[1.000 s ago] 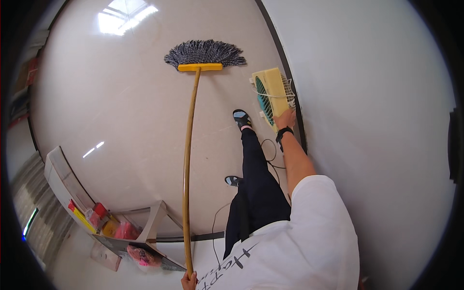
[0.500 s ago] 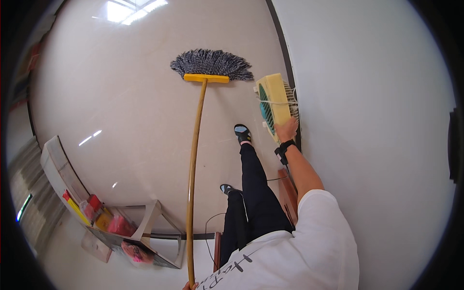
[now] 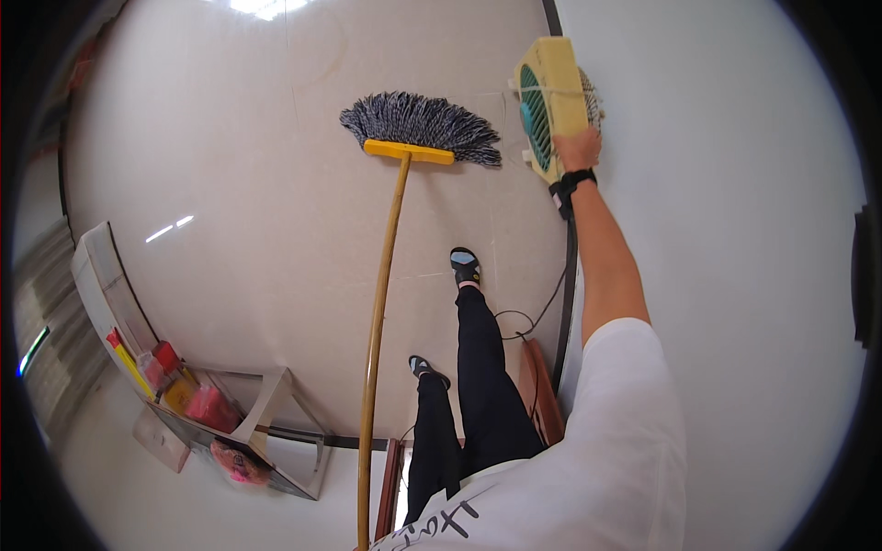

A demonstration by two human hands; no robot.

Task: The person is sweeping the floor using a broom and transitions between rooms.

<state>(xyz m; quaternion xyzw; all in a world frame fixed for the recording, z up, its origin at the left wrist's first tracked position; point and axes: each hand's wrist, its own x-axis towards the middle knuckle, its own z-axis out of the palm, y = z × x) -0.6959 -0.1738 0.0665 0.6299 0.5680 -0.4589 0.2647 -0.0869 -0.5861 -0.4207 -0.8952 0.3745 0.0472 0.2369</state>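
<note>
The right hand (image 3: 579, 149) is stretched far out and grips the lower edge of a fan (image 3: 551, 106). The fan is a pale yellow box with green blades behind a grille. It sits up by the white wall (image 3: 735, 230), tilted, at the edge of the floor (image 3: 230, 184). The fingers are curled around the frame, so the hand is closed on it. A black band (image 3: 571, 180) is on that wrist.

The left hand is out of the picture at the bottom, so I cannot tell if it is closed or wide. A long yellow stick comes up from there — it is the mop (image 3: 418, 129). Its grey stringy head lies flat on the shiny floor, just left of the fan, not touching it.

The person stands on two feet in dark shoes. One shoe (image 3: 465, 266) is forward, near the mop stick, and the other shoe (image 3: 424, 367) is further back. A thin black cord (image 3: 542, 312) loops on the floor beside the legs.

Far to the left is a low shelf (image 3: 239, 413) — it holds red, yellow and pink things.
</note>
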